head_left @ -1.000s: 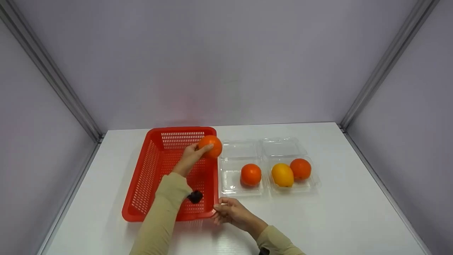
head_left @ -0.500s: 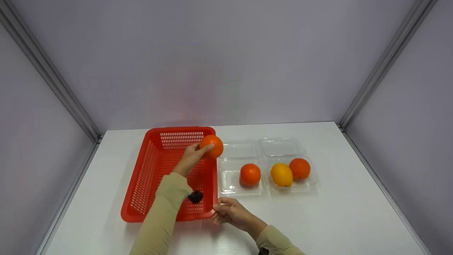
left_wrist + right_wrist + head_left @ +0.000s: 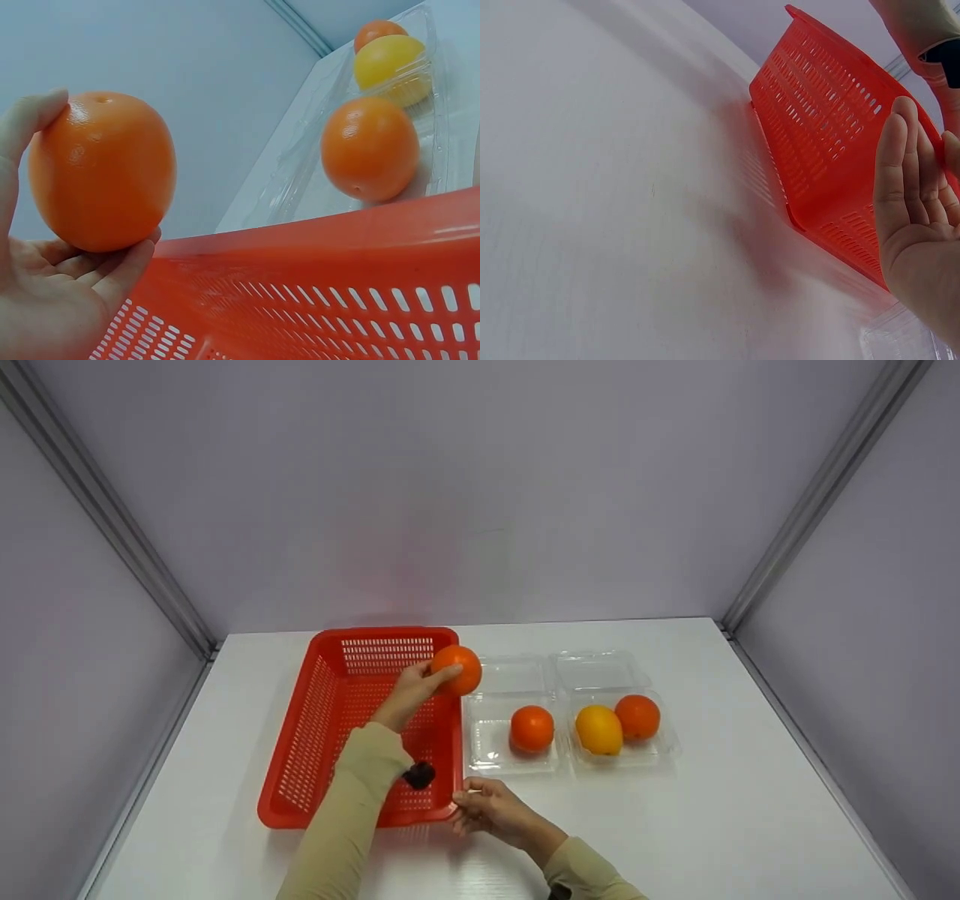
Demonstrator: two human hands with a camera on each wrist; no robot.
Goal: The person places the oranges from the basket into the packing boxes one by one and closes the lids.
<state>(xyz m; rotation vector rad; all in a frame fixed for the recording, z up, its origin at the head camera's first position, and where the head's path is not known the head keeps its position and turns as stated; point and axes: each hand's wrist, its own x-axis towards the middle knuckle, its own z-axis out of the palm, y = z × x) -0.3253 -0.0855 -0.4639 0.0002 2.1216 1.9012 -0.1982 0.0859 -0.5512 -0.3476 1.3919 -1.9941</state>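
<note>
Red basket (image 3: 296,742): stands on the white table (image 3: 750,780) toward its left edge, its far rim close to the table's far edge, its walls slotted.
Left hand (image 3: 411,694): reaches across the basket from my view and grips an orange (image 3: 466,666), thumb against one side, fingers underneath.
Held orange: up over the basket's right rim, near the far right corner.
Right hand (image 3: 495,814): at the basket's near right corner, thumb and a finger pinching the rim, other fingers lying along the outer wall.
Left box (image 3: 487,763): clear plastic, just beside the basket, lid laid back toward the table's far edge; a second orange (image 3: 532,729) sits inside, by the right wall.
Right box (image 3: 652,754): also clear, lid laid back likewise; a yellow fruit (image 3: 598,730) and a third orange (image 3: 637,717) sit together in it.
Sleeves (image 3: 341,810): tan, on both arms, a dark object (image 3: 420,775) at the left wrist.
Walls (image 3: 450,472): pale grey, beyond the table's far edge and both sides.
</note>
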